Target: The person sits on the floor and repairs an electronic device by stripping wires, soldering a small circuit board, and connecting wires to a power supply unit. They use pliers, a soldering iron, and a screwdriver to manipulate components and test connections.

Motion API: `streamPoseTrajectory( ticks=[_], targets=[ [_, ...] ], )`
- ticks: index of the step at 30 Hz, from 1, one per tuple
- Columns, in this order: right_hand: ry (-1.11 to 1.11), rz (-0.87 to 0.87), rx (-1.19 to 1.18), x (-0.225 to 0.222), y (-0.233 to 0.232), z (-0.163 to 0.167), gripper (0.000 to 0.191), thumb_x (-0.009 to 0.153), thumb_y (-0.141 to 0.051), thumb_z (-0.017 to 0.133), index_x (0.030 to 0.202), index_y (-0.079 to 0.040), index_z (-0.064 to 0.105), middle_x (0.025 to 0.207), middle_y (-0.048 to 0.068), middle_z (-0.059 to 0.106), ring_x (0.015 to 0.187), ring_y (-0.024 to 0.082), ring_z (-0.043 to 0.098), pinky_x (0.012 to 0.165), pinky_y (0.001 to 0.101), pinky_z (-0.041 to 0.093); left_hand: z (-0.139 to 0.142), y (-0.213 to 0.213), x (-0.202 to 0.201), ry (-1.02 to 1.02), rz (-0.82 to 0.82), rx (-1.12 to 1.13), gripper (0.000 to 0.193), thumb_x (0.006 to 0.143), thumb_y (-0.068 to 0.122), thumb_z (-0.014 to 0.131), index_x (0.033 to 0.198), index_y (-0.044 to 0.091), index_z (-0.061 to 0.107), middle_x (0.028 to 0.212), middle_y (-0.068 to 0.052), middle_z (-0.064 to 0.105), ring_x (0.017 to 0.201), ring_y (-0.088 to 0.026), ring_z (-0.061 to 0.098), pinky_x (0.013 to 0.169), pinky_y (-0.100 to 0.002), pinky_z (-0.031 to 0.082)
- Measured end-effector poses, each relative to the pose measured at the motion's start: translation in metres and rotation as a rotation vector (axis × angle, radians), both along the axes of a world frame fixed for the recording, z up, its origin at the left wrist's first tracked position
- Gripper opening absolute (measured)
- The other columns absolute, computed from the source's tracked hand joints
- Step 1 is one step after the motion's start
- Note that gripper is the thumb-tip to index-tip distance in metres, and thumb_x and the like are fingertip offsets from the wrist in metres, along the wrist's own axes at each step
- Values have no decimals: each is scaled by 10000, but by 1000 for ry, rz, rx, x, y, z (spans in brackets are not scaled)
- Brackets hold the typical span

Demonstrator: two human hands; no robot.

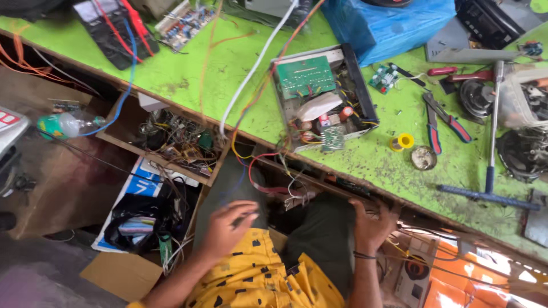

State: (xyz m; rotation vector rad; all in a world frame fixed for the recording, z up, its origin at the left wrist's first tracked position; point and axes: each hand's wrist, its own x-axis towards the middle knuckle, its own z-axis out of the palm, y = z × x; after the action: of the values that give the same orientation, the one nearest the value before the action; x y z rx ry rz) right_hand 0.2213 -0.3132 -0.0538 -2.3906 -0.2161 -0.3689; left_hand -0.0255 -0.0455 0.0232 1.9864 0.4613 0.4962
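My left hand [229, 226] rests low on my lap, fingers curled, touching the dark trousers beside the yellow patterned shirt [257, 279]. My right hand [371, 222] reaches under the front edge of the green workbench [188, 80], fingers hidden in the shadow there. Whether it grips anything I cannot tell. Above both hands an opened electronic chassis [322, 97] with a green circuit board lies on the bench, and red, yellow and white wires [268, 177] hang from it over the edge.
An open drawer [171, 142] full of wires and parts juts out at left. Pliers [442, 120], a solder spool [404, 141], a round tin [423, 158] and a long screwdriver [491, 148] lie right. A multimeter [114, 25] sits far left, a blue bag [394, 23] behind.
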Motion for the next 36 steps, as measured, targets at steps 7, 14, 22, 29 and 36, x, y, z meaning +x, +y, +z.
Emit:
streamPoseTrajectory(
  ticks=[7, 14, 22, 29, 36],
  targets=[
    [133, 22, 327, 14, 15, 13, 938, 640, -380, 945, 1333, 91, 524, 1309, 287, 581, 1213, 423, 577, 1071, 470, 448, 78, 30, 20, 909, -643, -291, 647, 897, 328, 735, 1480, 171, 501, 1076, -75, 778, 927, -193, 731, 867, -347, 572],
    [-125, 20, -23, -7, 23, 35, 805, 809, -241, 910, 1369, 126, 462, 1337, 319, 511, 1270, 447, 464, 1074, 511, 377, 91, 52, 6, 512, -235, -129, 641, 890, 354, 705, 1470, 145, 528, 1186, -91, 742, 1064, -254, 711, 892, -392, 558],
    [-231, 245, 52, -28, 69, 153, 85, 1014, -38, 706, 1095, -19, 689, 1064, 127, 701, 933, 293, 650, 828, 402, 510, 74, 97, -45, 402, -141, -44, 491, 898, 328, 705, 1322, 91, 633, 1309, -126, 664, 1198, -306, 635, 941, -411, 528],
    [-254, 508, -86, 47, 134, 219, 313, 921, 11, 699, 1230, 55, 675, 1175, 227, 680, 1008, 369, 685, 831, 381, 537, 63, 112, -16, 167, -277, 80, 452, 893, 273, 737, 1281, 51, 668, 1329, -145, 652, 1257, -361, 575, 996, -444, 467],
    [-178, 370, -176, 57, 132, 219, 148, 994, 32, 713, 1132, -5, 751, 1031, 143, 713, 909, 303, 707, 799, 387, 538, 85, 147, 24, -18, -235, 21, 383, 888, 180, 753, 1228, 21, 677, 1274, -129, 701, 1205, -316, 644, 1017, -416, 495]
  ],
)
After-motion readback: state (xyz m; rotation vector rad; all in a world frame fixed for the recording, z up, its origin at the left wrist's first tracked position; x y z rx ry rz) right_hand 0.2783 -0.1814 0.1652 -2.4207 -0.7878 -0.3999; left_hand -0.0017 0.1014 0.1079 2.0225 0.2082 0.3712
